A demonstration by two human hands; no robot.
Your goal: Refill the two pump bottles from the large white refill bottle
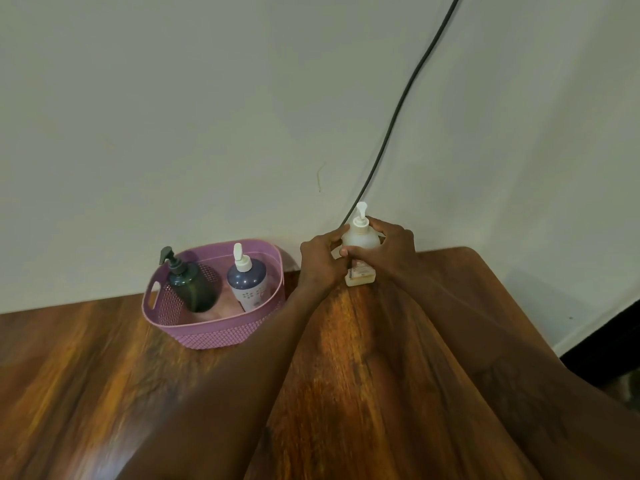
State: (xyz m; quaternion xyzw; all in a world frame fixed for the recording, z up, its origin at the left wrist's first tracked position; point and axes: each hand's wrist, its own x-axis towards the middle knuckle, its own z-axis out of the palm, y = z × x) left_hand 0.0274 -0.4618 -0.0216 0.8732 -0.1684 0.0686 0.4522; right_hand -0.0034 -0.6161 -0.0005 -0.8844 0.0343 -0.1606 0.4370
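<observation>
The large white refill bottle (360, 237) with a white pump stands upright on the wooden table near the wall. My left hand (320, 261) grips its left side and my right hand (388, 251) wraps its right side, so the middle of the bottle is hidden. A dark green pump bottle (192, 287) with a black pump stands in the left part of a pink basket (207, 334). A dark purple pump bottle (247, 278) with a white pump stands in the basket's right part.
The wooden table (346, 375) runs up to a white wall. A black cable (398, 109) hangs down the wall behind the refill bottle. The table's right edge drops off at the far right, beside a dark floor area.
</observation>
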